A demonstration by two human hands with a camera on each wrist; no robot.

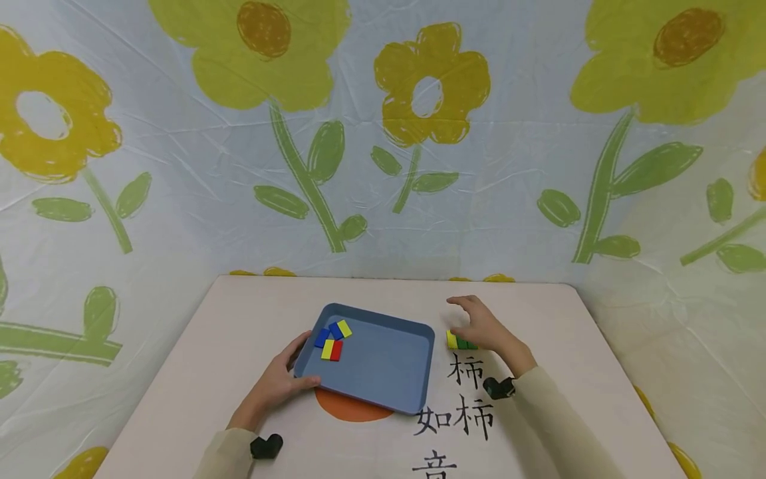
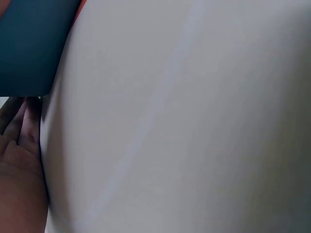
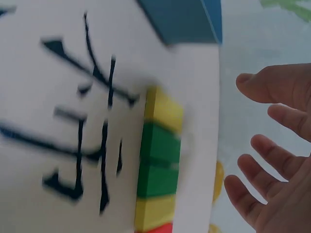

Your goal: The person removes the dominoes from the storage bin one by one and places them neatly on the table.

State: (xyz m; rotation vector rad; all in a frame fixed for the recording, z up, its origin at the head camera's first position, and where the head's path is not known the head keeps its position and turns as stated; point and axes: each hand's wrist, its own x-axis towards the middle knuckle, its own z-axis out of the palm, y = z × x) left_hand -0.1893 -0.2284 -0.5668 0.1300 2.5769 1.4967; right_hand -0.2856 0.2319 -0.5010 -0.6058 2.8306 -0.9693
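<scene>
My left hand (image 1: 276, 382) holds a blue-grey rectangular tray (image 1: 383, 359) by its left end, thumb at the near rim and fingers along the left side. In the left wrist view, the fingers (image 2: 30, 121) are partly hidden by the tray's corner. Several small blue, yellow and red blocks (image 1: 332, 350) lie in the tray's left part. To the right of the tray, my right hand (image 1: 483, 327) hovers with fingers spread over a row of blocks (image 1: 453, 340). The right wrist view shows that row with yellow (image 3: 165, 111), green (image 3: 160, 145) and red (image 3: 158, 228) blocks side by side.
Large black written characters (image 1: 467, 419) mark the pale tabletop (image 1: 269, 319) right of the tray. An orange printed shape (image 1: 353, 407) shows from under its near edge. Flower-printed sheeting (image 1: 503, 199) hangs behind and beside the table.
</scene>
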